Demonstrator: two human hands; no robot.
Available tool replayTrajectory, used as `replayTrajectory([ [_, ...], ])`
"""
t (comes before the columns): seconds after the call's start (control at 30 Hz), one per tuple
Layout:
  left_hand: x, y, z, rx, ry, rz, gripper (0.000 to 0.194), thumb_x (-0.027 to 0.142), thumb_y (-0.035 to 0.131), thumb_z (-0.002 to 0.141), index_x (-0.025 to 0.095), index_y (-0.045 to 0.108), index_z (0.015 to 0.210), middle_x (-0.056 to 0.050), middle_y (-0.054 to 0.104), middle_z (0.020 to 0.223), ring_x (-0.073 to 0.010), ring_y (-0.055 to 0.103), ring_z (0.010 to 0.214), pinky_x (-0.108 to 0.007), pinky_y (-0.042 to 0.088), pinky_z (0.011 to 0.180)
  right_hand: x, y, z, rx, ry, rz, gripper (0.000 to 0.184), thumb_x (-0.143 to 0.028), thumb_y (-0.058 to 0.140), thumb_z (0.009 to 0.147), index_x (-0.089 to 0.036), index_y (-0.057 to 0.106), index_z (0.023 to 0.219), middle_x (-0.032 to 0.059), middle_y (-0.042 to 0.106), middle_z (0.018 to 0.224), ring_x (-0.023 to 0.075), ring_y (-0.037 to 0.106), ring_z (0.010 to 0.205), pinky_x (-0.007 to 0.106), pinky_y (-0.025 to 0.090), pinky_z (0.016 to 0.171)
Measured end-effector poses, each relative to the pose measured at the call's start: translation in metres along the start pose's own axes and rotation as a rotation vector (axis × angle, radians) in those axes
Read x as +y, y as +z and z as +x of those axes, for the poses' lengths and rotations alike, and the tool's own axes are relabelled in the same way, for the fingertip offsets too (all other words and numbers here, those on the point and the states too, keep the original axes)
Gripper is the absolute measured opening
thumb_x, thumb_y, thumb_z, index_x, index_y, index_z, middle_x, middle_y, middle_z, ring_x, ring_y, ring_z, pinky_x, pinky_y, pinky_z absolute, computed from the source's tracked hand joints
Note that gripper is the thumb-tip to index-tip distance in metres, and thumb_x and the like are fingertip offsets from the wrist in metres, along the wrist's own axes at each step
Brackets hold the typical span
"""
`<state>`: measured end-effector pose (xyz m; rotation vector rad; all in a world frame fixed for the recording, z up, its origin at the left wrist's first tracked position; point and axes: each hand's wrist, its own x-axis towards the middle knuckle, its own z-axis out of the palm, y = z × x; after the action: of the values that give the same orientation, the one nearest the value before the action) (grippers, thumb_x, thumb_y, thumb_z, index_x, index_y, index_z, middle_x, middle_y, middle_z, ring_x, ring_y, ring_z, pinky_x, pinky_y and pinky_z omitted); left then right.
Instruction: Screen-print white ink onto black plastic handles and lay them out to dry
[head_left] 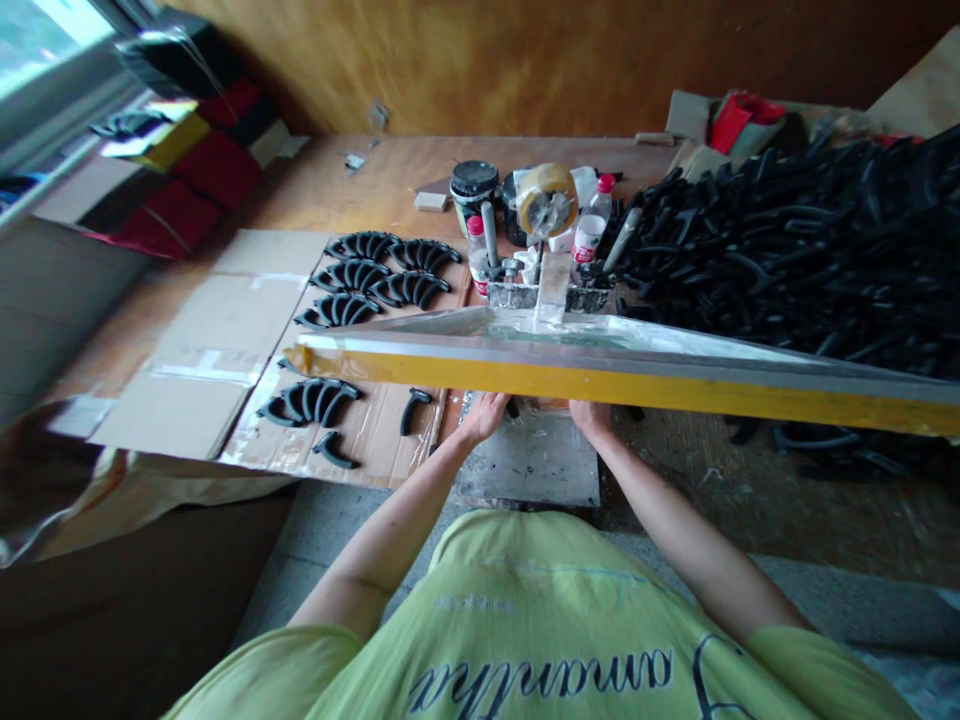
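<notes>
A screen-printing frame [622, 385], edged with yellow tape, stretches across my view and hides what lies beneath it. My left hand [487, 412] reaches under its near edge, with the fingers mostly covered. The end of a small black part [513, 408] shows right beside that hand; whether I grip it is hidden. Under the same edge, to the right, is my right hand [592, 416], its fingers out of sight too. A grey metal base plate [529, 460] lies between my forearms. Black curved handles [319, 400] lie in rows on cardboard at the left.
A large heap of black handles [787, 250] covers the right side. Behind the frame stand a clamp bar [514, 296], a tape roll [549, 198], a black-lidded tub [475, 188] and red-capped bottles [602, 198]. Flattened cardboard [202, 350] and red boxes [176, 215] are at left.
</notes>
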<state>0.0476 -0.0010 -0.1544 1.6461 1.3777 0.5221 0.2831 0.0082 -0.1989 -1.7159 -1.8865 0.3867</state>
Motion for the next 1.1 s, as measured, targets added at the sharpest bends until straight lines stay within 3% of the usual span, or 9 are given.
replayTrajectory([
  [0.33,-0.012,-0.016,0.011,-0.070,-0.014,-0.027,0.044,0.030,0.038,0.093,0.022,0.055,0.133,-0.002,0.062,0.130,-0.0227,0.045,0.132,-0.037,0.031,0.114,-0.004,0.004,0.006,0.077,-0.002,-0.036,0.035,-0.032,0.044,0.092,-0.015,0.064,0.116,0.0150,0.066,0.115,0.0291,0.052,0.119,0.042,0.034,0.106],
  [0.53,-0.009,-0.017,0.011,-0.096,0.001,-0.004,0.043,0.032,0.038,0.093,0.022,0.058,0.130,-0.002,0.060,0.133,-0.0234,0.042,0.135,-0.040,0.026,0.116,-0.004,0.005,0.003,0.094,-0.014,-0.088,0.036,-0.031,0.042,0.092,-0.014,0.064,0.116,0.0156,0.066,0.115,0.0293,0.051,0.120,0.042,0.034,0.106],
  [0.83,0.000,-0.021,0.014,-0.064,0.037,0.002,0.051,0.045,0.039,0.092,0.024,0.051,0.136,-0.003,0.056,0.138,-0.0242,0.037,0.138,-0.042,0.026,0.116,-0.004,0.001,0.003,0.039,-0.010,-0.091,0.035,-0.032,0.042,0.093,-0.017,0.062,0.118,0.0129,0.064,0.120,0.0267,0.051,0.120,0.041,0.032,0.107],
  [1.1,-0.002,-0.018,0.015,-0.079,0.012,-0.014,0.043,0.039,0.041,0.090,0.025,0.060,0.126,-0.002,0.064,0.126,-0.0231,0.044,0.132,-0.038,0.027,0.115,-0.010,-0.003,0.001,0.048,0.023,-0.115,0.033,-0.028,0.044,0.091,-0.017,0.065,0.115,0.0136,0.066,0.115,0.0278,0.052,0.119,0.041,0.035,0.104],
])
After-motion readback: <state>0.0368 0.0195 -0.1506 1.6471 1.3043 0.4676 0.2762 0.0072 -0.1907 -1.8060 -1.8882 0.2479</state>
